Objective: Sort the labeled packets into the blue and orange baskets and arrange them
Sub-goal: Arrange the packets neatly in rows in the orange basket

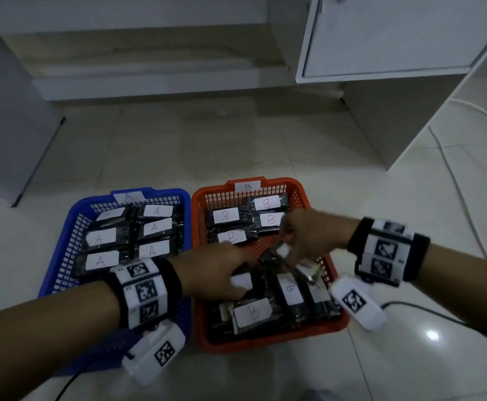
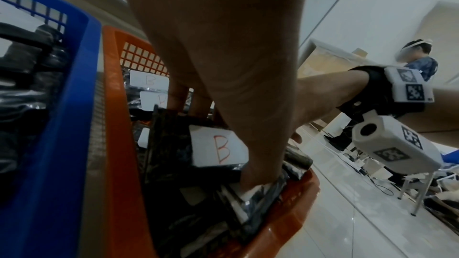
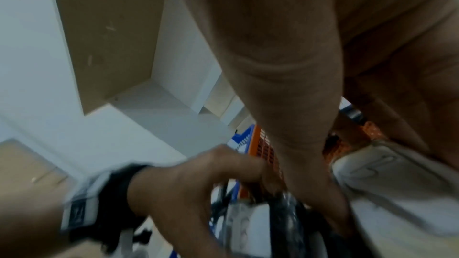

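Observation:
A blue basket (image 1: 63,241) on the left holds several black packets labeled A. Beside it, an orange basket (image 1: 199,204) holds black packets labeled B, in neat rows at the back and jumbled at the front. My left hand (image 1: 216,273) reaches into the front of the orange basket and grips a packet with a white label (image 1: 241,282). In the left wrist view the thumb (image 2: 261,144) presses down beside a B packet (image 2: 218,148). My right hand (image 1: 306,235) holds a tilted packet (image 1: 282,251) above the basket's middle. That packet's white label (image 3: 397,183) is blurred.
Both baskets sit on a pale tiled floor. A white cabinet (image 1: 381,39) stands at the back right and a grey panel (image 1: 5,111) at the left. A cable (image 1: 453,183) runs over the floor to the right. Another person (image 2: 419,62) sits far off.

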